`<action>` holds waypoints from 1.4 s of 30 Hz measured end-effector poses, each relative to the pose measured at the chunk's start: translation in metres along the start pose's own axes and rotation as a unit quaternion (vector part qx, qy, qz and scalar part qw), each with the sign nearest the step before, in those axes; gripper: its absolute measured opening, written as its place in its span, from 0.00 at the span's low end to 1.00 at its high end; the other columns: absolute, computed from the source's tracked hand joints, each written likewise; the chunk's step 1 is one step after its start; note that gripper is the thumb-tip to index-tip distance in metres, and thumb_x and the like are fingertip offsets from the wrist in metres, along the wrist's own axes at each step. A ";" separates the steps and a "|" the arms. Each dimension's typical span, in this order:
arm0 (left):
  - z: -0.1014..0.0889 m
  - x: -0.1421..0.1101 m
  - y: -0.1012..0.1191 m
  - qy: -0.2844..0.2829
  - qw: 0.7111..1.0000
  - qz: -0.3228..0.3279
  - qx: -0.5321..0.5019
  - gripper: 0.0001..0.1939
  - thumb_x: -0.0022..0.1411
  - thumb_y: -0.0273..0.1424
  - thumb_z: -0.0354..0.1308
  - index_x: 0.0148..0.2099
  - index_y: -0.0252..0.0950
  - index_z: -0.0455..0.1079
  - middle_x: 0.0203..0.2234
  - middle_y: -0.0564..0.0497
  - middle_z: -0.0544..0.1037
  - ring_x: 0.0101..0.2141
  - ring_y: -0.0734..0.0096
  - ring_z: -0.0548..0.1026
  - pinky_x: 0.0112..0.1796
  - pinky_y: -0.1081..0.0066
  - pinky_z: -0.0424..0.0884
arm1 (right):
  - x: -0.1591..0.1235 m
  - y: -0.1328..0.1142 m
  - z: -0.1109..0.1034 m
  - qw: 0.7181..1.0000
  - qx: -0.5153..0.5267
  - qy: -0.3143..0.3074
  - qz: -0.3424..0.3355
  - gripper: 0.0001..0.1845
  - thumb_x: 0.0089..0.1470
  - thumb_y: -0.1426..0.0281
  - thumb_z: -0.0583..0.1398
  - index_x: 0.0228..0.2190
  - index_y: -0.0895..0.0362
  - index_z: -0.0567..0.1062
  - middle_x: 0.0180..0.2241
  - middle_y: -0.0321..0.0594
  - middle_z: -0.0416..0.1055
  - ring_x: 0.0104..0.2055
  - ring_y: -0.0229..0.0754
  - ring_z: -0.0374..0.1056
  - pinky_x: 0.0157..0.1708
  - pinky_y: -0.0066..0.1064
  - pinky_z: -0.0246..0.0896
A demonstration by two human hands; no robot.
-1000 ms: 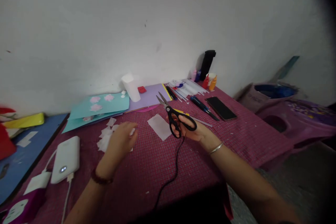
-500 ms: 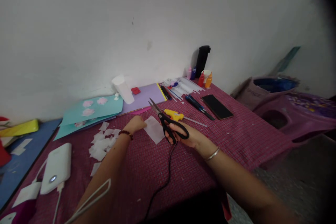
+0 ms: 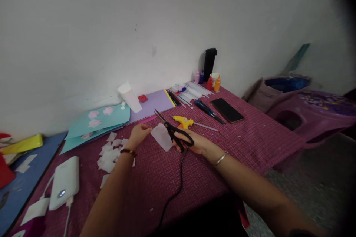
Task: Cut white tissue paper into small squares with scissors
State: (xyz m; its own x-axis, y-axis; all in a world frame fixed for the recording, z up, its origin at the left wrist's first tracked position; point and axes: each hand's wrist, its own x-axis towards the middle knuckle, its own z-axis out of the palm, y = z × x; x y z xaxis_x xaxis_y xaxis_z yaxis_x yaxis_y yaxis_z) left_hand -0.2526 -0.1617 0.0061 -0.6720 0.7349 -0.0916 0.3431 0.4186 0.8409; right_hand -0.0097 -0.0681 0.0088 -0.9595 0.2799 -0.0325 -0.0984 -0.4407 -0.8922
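Note:
My right hand (image 3: pixel 196 142) holds black-handled scissors (image 3: pixel 168 126) by their loops, the narrow blades pointing away and to the left. Beneath and beside the scissors is a white sheet of thin paper (image 3: pixel 160 137). At its left corner my left hand (image 3: pixel 138 135) is closed, with thumb and fingertips pinching the edge. Left of that wrist lies a loose pile of small white paper pieces (image 3: pixel 108 158), partly hidden by my forearm. Just behind the scissors rests a yellow glue gun (image 3: pixel 183 121) with a clear stick in its back; a dark cord runs toward me.
Behind are teal card (image 3: pixel 75 127) with pink paper flowers, a purple sheet (image 3: pixel 157 102) and a white paper roll (image 3: pixel 130 97). A black phone (image 3: pixel 227 110), blue cutter (image 3: pixel 204 107) and paint bottles (image 3: pixel 217 83) stand to the right. A white power bank (image 3: pixel 65 181) sits left.
My left hand has moved from over the paper pieces rightward to the white sheet and closed on its corner. The scissors have stayed in my right hand, lowering slightly. The camera view has shifted.

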 end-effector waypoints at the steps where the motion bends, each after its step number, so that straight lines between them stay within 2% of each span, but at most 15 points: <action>1: 0.002 0.006 0.000 -0.011 1.000 -0.016 0.007 0.14 0.61 0.35 0.57 0.47 0.33 0.69 0.43 0.47 0.74 0.39 0.64 0.75 0.38 0.61 0.73 | 0.000 0.000 0.000 1.000 -0.002 0.004 -0.002 0.22 0.49 0.55 0.63 0.36 0.59 0.68 0.25 0.33 0.67 0.21 0.31 0.63 0.21 0.25 0.59; 4: 0.012 0.016 -0.001 -0.036 0.998 -0.059 0.006 0.17 0.62 0.35 0.56 0.52 0.35 0.67 0.48 0.46 0.72 0.43 0.61 0.73 0.41 0.58 0.73 | -0.002 -0.001 -0.001 1.000 -0.011 0.016 -0.012 0.22 0.49 0.54 0.63 0.35 0.60 0.69 0.26 0.34 0.68 0.21 0.31 0.63 0.21 0.24 0.59; 7: 0.018 0.013 -0.003 -0.037 0.996 -0.076 -0.041 0.17 0.62 0.35 0.57 0.52 0.35 0.67 0.48 0.45 0.72 0.43 0.61 0.73 0.40 0.59 0.73 | -0.003 -0.004 -0.002 0.999 -0.021 0.025 -0.019 0.23 0.48 0.53 0.63 0.33 0.60 0.69 0.26 0.35 0.68 0.21 0.31 0.63 0.20 0.23 0.58; 9: 0.014 0.005 -0.004 -0.030 0.992 -0.070 -0.097 0.15 0.62 0.35 0.57 0.49 0.33 0.68 0.44 0.47 0.74 0.39 0.64 0.74 0.37 0.62 0.74 | -0.004 -0.006 -0.003 0.999 -0.025 0.019 -0.017 0.23 0.48 0.53 0.63 0.33 0.60 0.70 0.26 0.35 0.68 0.21 0.31 0.63 0.20 0.23 0.58; 12: -0.003 -0.010 -0.001 -0.016 0.976 -0.036 -0.215 0.10 0.59 0.35 0.59 0.36 0.32 0.71 0.31 0.52 0.76 0.30 0.71 0.75 0.32 0.68 0.73 | -0.004 -0.006 -0.003 1.000 -0.025 0.008 -0.014 0.23 0.49 0.54 0.63 0.35 0.60 0.70 0.26 0.35 0.68 0.21 0.31 0.63 0.21 0.23 0.59; 15: -0.024 -0.029 0.007 0.002 0.942 0.010 -0.334 0.14 0.52 0.42 0.61 0.29 0.34 0.70 0.25 0.52 0.77 0.30 0.68 0.76 0.35 0.67 0.73 | -0.003 -0.005 -0.002 0.999 -0.029 0.007 -0.021 0.22 0.49 0.55 0.63 0.37 0.60 0.69 0.26 0.35 0.68 0.22 0.31 0.64 0.21 0.23 0.59; 18: -0.030 -0.051 0.009 0.034 0.874 0.031 -0.484 0.21 0.53 0.50 0.57 0.34 0.36 0.72 0.34 0.47 0.80 0.40 0.63 0.77 0.43 0.63 0.72 | -0.003 -0.003 -0.001 0.999 -0.033 0.006 -0.025 0.22 0.50 0.55 0.63 0.36 0.60 0.69 0.26 0.35 0.69 0.21 0.31 0.63 0.21 0.24 0.58; 20: -0.022 -0.063 0.006 0.045 0.815 -0.005 -0.577 0.16 0.57 0.43 0.58 0.39 0.36 0.72 0.35 0.47 0.81 0.40 0.64 0.77 0.45 0.63 0.71 | -0.002 -0.001 0.001 0.999 -0.030 0.005 -0.018 0.22 0.50 0.55 0.63 0.35 0.60 0.68 0.26 0.35 0.69 0.21 0.31 0.63 0.21 0.24 0.58; 22: -0.010 -0.070 0.002 0.047 0.787 -0.054 -0.612 0.08 0.58 0.28 0.59 0.41 0.35 0.72 0.33 0.47 0.82 0.36 0.66 0.79 0.43 0.65 0.73 | -0.001 0.001 0.002 0.999 -0.032 0.006 -0.008 0.22 0.49 0.54 0.63 0.34 0.60 0.68 0.26 0.35 0.68 0.21 0.31 0.63 0.21 0.25 0.58; 24: -0.002 -0.073 0.000 0.053 0.795 -0.071 -0.600 0.12 0.57 0.18 0.56 0.42 0.33 0.72 0.31 0.49 0.82 0.33 0.69 0.79 0.40 0.68 0.74 | -0.001 0.003 0.003 0.999 -0.037 0.007 -0.001 0.23 0.48 0.53 0.63 0.34 0.60 0.68 0.26 0.34 0.67 0.21 0.31 0.63 0.21 0.25 0.58; 27: -0.004 -0.073 0.002 0.067 0.794 -0.067 -0.600 0.14 0.58 0.17 0.54 0.45 0.34 0.72 0.31 0.50 0.82 0.33 0.71 0.79 0.38 0.70 0.75 | -0.003 0.004 0.004 0.999 -0.054 0.003 0.003 0.23 0.48 0.54 0.64 0.36 0.60 0.68 0.26 0.33 0.66 0.22 0.31 0.62 0.22 0.24 0.56; 32: -0.044 -0.078 0.008 0.071 0.791 -0.038 -0.607 0.13 0.59 0.24 0.57 0.48 0.34 0.71 0.35 0.47 0.81 0.33 0.69 0.79 0.35 0.70 0.76 | -0.010 -0.003 0.015 0.991 -0.122 -0.060 0.005 0.34 0.50 0.55 0.63 0.54 0.57 0.63 0.35 0.37 0.67 0.34 0.35 0.65 0.36 0.29 0.60; 36: -0.080 -0.087 0.005 0.066 0.781 -0.021 -0.620 0.10 0.62 0.27 0.54 0.45 0.34 0.72 0.35 0.47 0.82 0.35 0.68 0.79 0.37 0.69 0.76 | -0.002 -0.006 0.030 0.970 -0.220 -0.103 0.020 0.35 0.49 0.55 0.63 0.55 0.57 0.64 0.47 0.45 0.66 0.46 0.43 0.62 0.46 0.35 0.58; 39: -0.095 -0.091 0.000 0.068 0.767 -0.016 -0.637 0.10 0.64 0.28 0.51 0.44 0.34 0.73 0.34 0.48 0.82 0.35 0.68 0.80 0.38 0.68 0.76 | 0.014 -0.003 0.040 0.959 -0.241 -0.134 0.057 0.35 0.48 0.53 0.63 0.54 0.58 0.66 0.42 0.43 0.67 0.39 0.41 0.63 0.39 0.33 0.60; 42: -0.099 -0.089 -0.006 0.094 0.765 -0.016 -0.637 0.09 0.64 0.26 0.51 0.42 0.33 0.73 0.32 0.48 0.82 0.34 0.68 0.80 0.38 0.68 0.76 | 0.031 0.003 0.052 0.956 -0.225 -0.160 0.097 0.38 0.46 0.52 0.64 0.54 0.58 0.65 0.37 0.39 0.65 0.32 0.35 0.60 0.32 0.29 0.59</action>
State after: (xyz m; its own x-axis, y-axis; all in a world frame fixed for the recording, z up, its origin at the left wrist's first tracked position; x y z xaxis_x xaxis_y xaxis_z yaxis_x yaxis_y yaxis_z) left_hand -0.2599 -0.2822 0.0619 -0.7901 0.5957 -0.1446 -0.5131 -0.5135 0.6878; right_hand -0.0538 -0.1050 0.0290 -0.9868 -0.0772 -0.1421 0.1446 -0.0269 -0.9891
